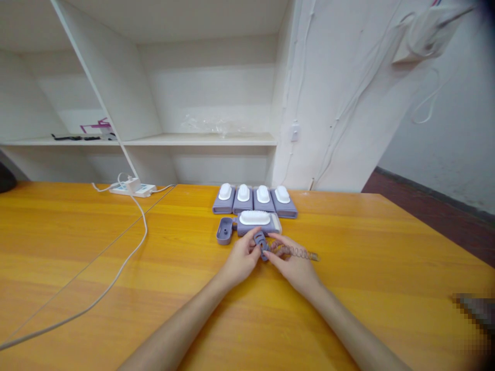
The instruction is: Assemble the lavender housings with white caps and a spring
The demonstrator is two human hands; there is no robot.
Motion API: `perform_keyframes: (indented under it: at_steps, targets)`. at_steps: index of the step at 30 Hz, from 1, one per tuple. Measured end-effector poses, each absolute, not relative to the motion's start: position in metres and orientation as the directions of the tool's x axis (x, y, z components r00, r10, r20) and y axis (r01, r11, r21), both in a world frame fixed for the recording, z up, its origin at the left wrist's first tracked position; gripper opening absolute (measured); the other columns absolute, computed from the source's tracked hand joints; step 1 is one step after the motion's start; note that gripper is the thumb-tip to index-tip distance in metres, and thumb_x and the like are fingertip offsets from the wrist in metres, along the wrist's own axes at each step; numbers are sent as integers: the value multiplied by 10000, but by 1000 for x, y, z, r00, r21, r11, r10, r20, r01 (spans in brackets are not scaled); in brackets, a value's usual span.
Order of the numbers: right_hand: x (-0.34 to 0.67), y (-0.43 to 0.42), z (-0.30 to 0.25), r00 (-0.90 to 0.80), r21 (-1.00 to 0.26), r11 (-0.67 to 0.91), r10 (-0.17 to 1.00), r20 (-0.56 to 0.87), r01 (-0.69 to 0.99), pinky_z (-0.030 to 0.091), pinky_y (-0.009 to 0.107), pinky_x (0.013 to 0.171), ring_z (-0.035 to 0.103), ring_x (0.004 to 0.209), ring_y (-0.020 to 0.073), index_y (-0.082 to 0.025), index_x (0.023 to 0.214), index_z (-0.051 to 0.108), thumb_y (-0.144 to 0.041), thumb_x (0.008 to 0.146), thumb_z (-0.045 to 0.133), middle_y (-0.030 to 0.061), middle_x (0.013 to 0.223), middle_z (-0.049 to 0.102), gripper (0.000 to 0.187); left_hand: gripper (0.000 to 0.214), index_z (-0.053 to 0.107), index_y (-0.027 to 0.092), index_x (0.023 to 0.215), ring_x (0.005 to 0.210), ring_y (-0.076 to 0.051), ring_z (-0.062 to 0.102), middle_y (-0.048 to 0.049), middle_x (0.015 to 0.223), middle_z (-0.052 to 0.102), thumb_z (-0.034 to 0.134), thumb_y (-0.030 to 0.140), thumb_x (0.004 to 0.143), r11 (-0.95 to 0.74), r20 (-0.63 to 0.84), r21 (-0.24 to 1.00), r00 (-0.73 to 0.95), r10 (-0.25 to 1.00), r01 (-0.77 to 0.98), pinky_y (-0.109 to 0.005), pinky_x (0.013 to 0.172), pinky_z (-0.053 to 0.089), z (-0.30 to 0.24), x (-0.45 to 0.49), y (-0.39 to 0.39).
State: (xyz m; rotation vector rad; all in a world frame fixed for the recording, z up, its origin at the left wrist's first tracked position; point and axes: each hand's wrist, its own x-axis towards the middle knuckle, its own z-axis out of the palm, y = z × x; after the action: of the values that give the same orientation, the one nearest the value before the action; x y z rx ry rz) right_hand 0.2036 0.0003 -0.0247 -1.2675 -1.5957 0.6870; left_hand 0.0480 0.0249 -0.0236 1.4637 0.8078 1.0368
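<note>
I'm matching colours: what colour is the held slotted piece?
The slotted piece is greyish purple, in head view.

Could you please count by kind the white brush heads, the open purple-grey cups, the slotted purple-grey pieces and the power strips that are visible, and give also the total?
White brush heads: 5
Open purple-grey cup: 1
Slotted purple-grey piece: 1
Power strip: 1
Total: 8

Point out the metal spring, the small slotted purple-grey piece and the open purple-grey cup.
Metal spring (297, 251): head view, on its coils.
Small slotted purple-grey piece (261, 242): head view, on its slotted face.
Open purple-grey cup (223, 240): head view, on its near outer wall.
</note>
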Motion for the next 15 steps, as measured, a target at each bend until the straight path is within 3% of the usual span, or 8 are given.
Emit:
perform_keyframes:
  at_steps: [2, 6, 12, 15]
  targets:
    - [204, 0, -25, -29, -874, 321, 942, 334, 366, 505, 316, 684, 621, 751, 192, -210, 1124, 599, -276, 744, 648, 51, 952, 657, 388, 527, 394, 124, 1300, 736, -139, 580, -41, 804, 623, 532, 239, 804, -141, 156, 988, 387, 909, -66, -228, 655, 435, -23, 48, 25]
    - [205, 1, -25, -51, -876, 345, 936, 349, 336, 506, 303, 664, 612, 817, 210, -213, 1005, 644, -257, 732, 644, 48, 970, 642, 277, 540, 397, 125, 1300, 887, -178, 606, -81, 926, 654, 548, 297, 811, -119, 157, 986, 434, 887, -113, -275, 775, 453, -19, 46, 25]
    - [205, -2, -21, -45, -902, 271, 961, 272, 335, 486, 259, 528, 608, 788, 208, -232, 1001, 646, -275, 753, 625, 45, 985, 622, 253, 493, 428, 130, 1250, 888, -185, 626, -109, 973, 664, 565, 301, 808, -103, 136, 990, 479, 867, -95, -284, 778, 462, -18, 43, 26]
    - [204, -3, -19, -48, -896, 285, 957, 286, 341, 486, 261, 539, 602, 802, 212, -225, 986, 650, -266, 750, 631, 43, 960, 621, 240, 483, 433, 116, 1228, 892, -191, 629, -124, 974, 664, 578, 280, 798, -88, 126, 991, 498, 858, -99, -283, 774, 462, -18, 43, 25]
